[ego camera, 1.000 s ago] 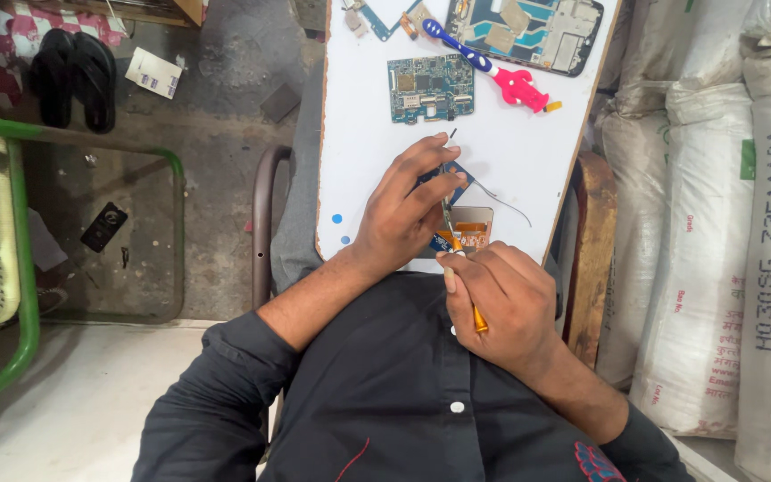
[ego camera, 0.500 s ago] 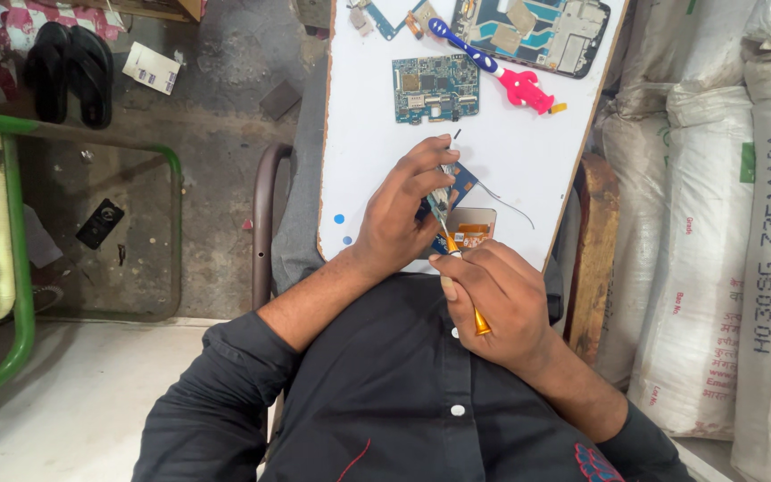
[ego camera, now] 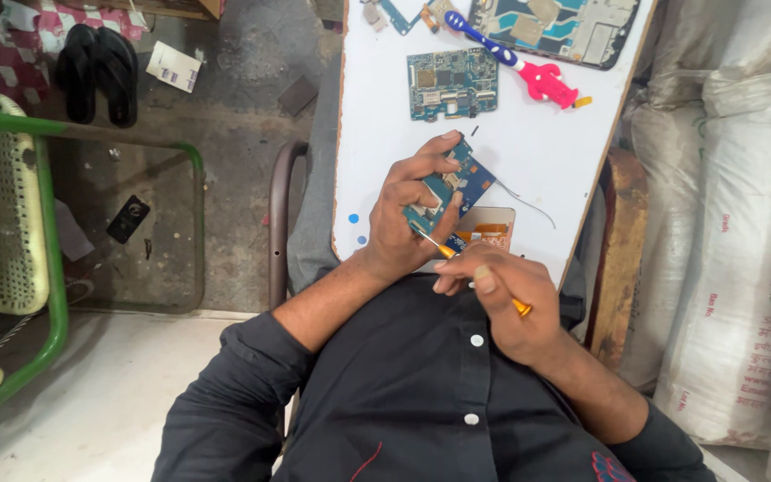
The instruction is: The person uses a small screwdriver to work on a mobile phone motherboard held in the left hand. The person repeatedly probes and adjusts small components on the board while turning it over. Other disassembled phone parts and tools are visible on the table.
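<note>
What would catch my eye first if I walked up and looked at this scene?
The two hands at the near edge of the white board: the left hand grips a small blue circuit board, and the right hand holds an orange-handled screwdriver to it. Farther up the board lie another circuit board and a bright toothbrush.

Bare white bench (ego camera: 385, 134) at 10 to 11 o'clock of the hands (ego camera: 457, 259), open lane there. At 12 o'clock a loose circuit board (ego camera: 452, 85) blocks, and at 1 o'clock a pink-and-blue toothbrush (ego camera: 528, 62) and a phone frame (ego camera: 555, 22). Sacks (ego camera: 725, 250) wall off 3 o'clock; bench strip at 2 o'clock free, only a thin wire (ego camera: 528, 201) crossing.
</note>
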